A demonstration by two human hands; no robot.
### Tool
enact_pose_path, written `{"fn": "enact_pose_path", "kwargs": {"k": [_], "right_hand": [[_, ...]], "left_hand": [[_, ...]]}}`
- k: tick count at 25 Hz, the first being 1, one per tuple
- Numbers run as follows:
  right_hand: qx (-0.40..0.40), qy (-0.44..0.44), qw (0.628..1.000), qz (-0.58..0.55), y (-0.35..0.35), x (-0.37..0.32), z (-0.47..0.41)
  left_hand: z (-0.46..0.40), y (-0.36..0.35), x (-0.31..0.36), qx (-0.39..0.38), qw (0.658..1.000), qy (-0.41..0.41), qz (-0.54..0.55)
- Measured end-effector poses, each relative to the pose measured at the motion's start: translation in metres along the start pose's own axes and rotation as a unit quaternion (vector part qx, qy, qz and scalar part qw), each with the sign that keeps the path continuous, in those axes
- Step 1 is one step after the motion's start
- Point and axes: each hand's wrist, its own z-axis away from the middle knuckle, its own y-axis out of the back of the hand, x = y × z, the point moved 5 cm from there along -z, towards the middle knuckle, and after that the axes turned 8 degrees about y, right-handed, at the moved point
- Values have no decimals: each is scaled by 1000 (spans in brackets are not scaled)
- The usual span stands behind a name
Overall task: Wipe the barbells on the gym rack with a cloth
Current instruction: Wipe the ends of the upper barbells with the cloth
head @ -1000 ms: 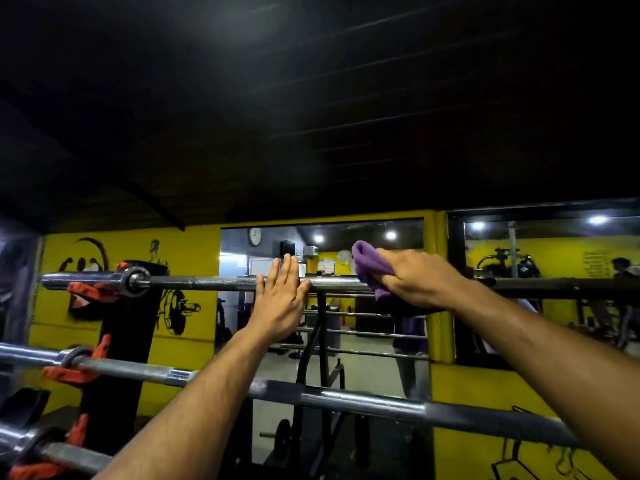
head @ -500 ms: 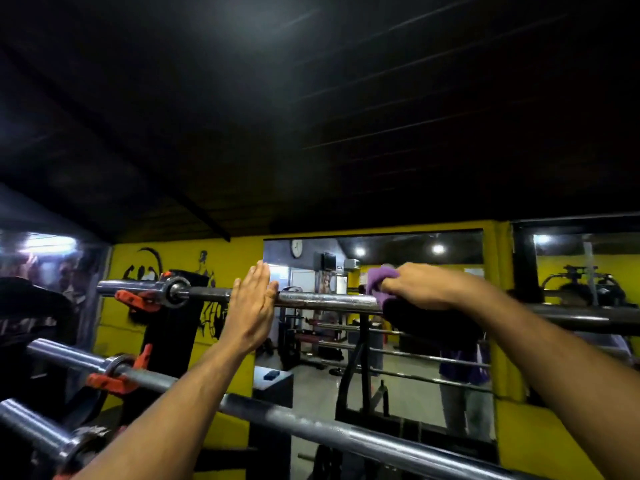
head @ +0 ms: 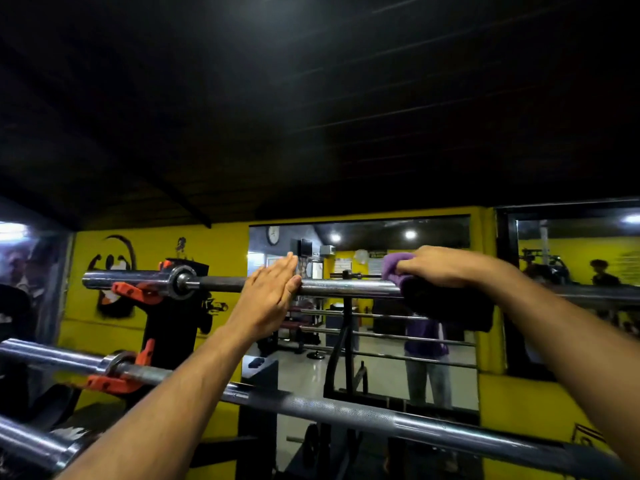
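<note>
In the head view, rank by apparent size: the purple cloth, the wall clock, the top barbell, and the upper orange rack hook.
Largest to smallest:
1. top barbell, spanning nearly the whole frame
2. purple cloth, partly hidden under the right hand
3. upper orange rack hook, close to the cloth's visible part, so that order is unsure
4. wall clock, farthest away

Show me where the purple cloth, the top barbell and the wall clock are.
purple cloth (head: 393,266): head view, on the bunched end poking past the hand.
top barbell (head: 346,287): head view, on the bare shaft between the hands.
wall clock (head: 273,235): head view, on its face.
</note>
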Motion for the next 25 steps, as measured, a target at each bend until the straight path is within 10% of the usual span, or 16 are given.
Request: {"fn": "enact_pose_path", "kwargs": {"k": [6, 12, 17, 21, 25], "right_hand": [[208, 172, 918, 291, -50, -42, 58], [129, -67, 977, 155, -12, -31, 17], [179, 142, 954, 192, -39, -62, 34], [270, 13, 962, 24, 1, -53, 23], [144, 32, 975, 167, -50, -96, -25]], "left_hand": [[-6, 8, -7, -21, 998, -55, 14], [-8, 10, -45, -22, 999, -27, -18], [-12, 14, -45, -53, 998, -42, 10], [-17, 19, -56, -63, 996, -68, -12], [-12, 13, -60, -6, 998, -69, -9]]}}
